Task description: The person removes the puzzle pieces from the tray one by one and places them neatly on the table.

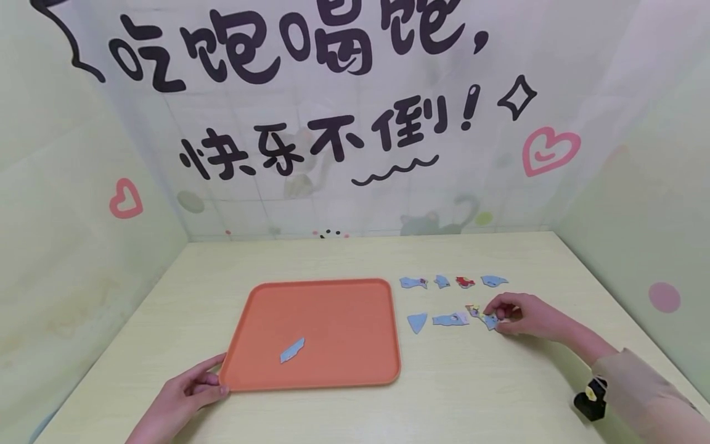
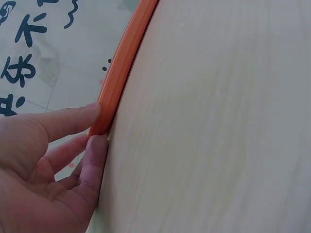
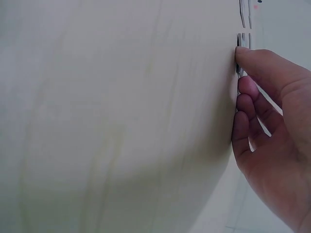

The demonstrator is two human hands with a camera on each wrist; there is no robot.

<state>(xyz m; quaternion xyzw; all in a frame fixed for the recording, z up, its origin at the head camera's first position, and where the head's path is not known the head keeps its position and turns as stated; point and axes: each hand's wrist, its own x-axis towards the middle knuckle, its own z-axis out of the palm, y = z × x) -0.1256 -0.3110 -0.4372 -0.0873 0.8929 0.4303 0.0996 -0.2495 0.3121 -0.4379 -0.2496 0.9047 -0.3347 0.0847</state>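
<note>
An orange tray (image 1: 316, 308) lies on the table, with one light-blue puzzle piece (image 1: 292, 350) inside it. My left hand (image 1: 185, 391) holds the tray's near left corner, index finger along the side and thumb at the front edge; the left wrist view shows the hand (image 2: 58, 165) around that corner. To the right of the tray, my right hand (image 1: 527, 316) pinches a small blue puzzle piece (image 1: 490, 321) at the table surface. A multicoloured piece (image 1: 473, 310) lies right beside it. In the right wrist view, the hand (image 3: 277, 107) has its fingertips low on the table.
Several flat pieces lie in two rows right of the tray. The back row has a red piece (image 1: 465, 282) among blue ones; the front row includes a blue triangular piece (image 1: 417, 322) and a long blue piece (image 1: 450, 319). Printed cloth walls (image 1: 333, 209) enclose the table.
</note>
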